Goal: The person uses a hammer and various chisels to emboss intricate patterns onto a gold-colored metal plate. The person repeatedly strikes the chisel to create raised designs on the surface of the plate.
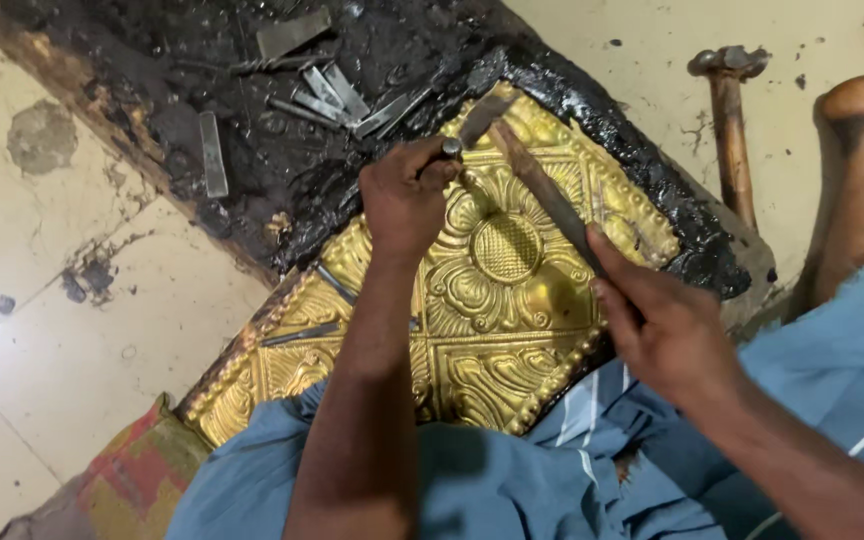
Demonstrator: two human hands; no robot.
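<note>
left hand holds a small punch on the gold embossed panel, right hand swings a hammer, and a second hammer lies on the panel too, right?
Not quite. The head view shows the second hammer lying on the floor beside the black pitch board, not on the gold embossed panel. The rest holds: the left hand holds a small punch on the panel, and the right hand grips a hammer.
</note>
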